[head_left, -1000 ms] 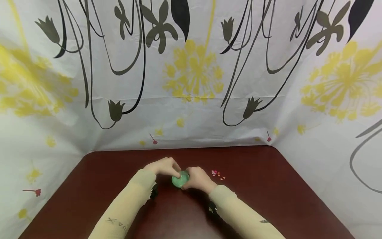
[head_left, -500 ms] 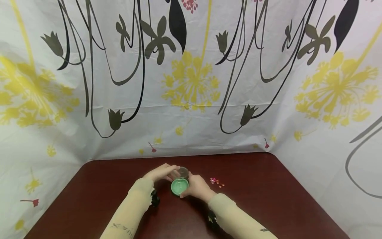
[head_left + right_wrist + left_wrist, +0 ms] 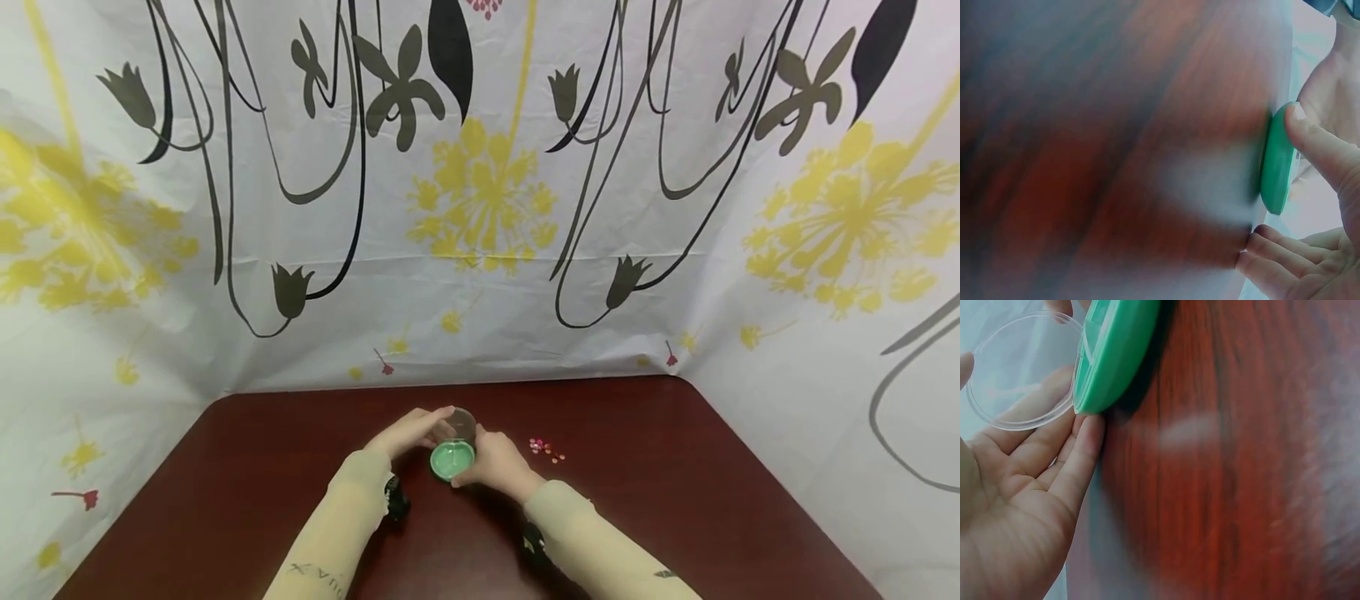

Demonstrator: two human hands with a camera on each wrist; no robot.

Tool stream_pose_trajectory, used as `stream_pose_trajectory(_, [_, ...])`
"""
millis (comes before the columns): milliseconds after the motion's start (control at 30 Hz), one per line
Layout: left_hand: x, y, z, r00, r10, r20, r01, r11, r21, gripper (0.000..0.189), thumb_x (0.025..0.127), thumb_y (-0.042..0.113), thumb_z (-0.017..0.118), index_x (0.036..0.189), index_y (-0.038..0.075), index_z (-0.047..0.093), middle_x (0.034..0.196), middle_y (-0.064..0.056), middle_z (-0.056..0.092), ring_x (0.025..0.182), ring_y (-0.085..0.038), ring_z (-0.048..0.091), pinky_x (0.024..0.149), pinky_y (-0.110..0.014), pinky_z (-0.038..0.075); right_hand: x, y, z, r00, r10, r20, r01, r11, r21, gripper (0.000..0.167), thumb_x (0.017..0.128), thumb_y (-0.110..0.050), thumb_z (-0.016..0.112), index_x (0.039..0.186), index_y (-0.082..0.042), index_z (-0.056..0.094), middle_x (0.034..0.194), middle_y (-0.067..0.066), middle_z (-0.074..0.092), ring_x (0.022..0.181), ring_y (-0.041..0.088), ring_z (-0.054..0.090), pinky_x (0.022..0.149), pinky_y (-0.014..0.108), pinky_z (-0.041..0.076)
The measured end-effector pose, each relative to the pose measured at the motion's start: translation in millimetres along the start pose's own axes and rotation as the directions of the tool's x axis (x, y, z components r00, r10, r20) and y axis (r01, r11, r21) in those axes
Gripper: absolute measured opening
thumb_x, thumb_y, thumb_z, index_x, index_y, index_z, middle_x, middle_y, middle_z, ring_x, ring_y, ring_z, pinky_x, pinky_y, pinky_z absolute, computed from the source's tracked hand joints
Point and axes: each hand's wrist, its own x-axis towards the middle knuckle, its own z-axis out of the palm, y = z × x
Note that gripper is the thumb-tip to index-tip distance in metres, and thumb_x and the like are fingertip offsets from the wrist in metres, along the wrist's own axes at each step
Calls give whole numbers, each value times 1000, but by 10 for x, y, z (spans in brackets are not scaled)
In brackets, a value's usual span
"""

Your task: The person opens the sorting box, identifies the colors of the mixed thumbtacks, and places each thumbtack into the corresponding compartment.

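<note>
A small round green case (image 3: 452, 460) lies on the table, its clear round lid (image 3: 463, 423) swung up on the far side. My left hand (image 3: 408, 432) is at the lid's left, fingers fairly straight. In the left wrist view, those fingers extend behind the transparent lid (image 3: 1022, 353), and one fingertip meets the rim of the green case (image 3: 1125, 350). From the right, my right hand (image 3: 501, 463) holds the case between thumb and fingers. The right wrist view has the thumb (image 3: 1313, 140) on the edge of the case (image 3: 1277, 162), with other fingertips down at the tabletop.
Several tiny pink, red and orange pieces (image 3: 546, 450) lie scattered right of the right hand. The dark red wooden table (image 3: 300, 458) has rounded far corners. White floral cloth (image 3: 480, 333) stands around its back and sides.
A second ago the lid lay down on the case under the left fingers. It has since swung up and away, and the left fingers have shifted back with it. The right hand keeps its hold.
</note>
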Motion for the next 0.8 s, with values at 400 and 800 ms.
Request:
stream_pose_trajectory(400, [-125,-250,122,980,91,-175,-150,920,-361,51,103,37,48,141,4,48,134,-17,56,123,-30,53,104,-41,43,12,110,-85,997,28,66,-37,990,139,85,67,-38,89,125,12,54,100,12,69,87,20,66,73,34,56])
stream_pose_trajectory(800, [-173,-315,231,949,116,-293,-223,905,-363,41,99,25,58,131,0,59,126,-18,61,118,-30,57,99,-39,48,45,178,-177,989,69,133,-101,963,248,79,72,-31,86,127,16,54,105,20,69,99,30,66,83,44,55])
